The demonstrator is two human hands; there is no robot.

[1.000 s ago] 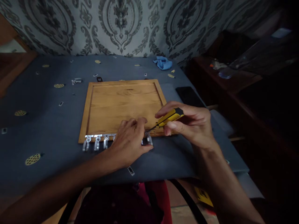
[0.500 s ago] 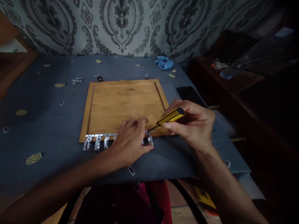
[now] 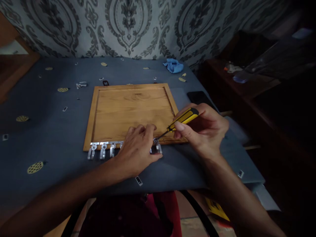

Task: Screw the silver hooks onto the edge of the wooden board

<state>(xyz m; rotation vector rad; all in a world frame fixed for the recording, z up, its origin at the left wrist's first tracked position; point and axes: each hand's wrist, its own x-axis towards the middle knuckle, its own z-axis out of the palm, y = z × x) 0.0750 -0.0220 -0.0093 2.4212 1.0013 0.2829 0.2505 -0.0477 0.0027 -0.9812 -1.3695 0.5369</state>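
A framed wooden board lies flat on the cloth-covered table. Several silvery metal hooks line its near edge; part of the row is covered by my left hand. That hand rests across the edge with bent fingers, its thumb and forefinger about the rightmost hook. My right hand grips a yellow and black screwdriver by the handle. The screwdriver slants down to the left, with its tip at the top of the rightmost hook. Whether a screw sits under the tip I cannot tell.
Beyond the board's left corner lie a loose metal hook and a small screw-like piece. A dark phone is to the right of the board. A crumpled blue cloth lies at the back, before a patterned curtain.
My right hand has shifted slightly up and right, and its fingers have rolled the screwdriver handle. The left hand and the board stay put.
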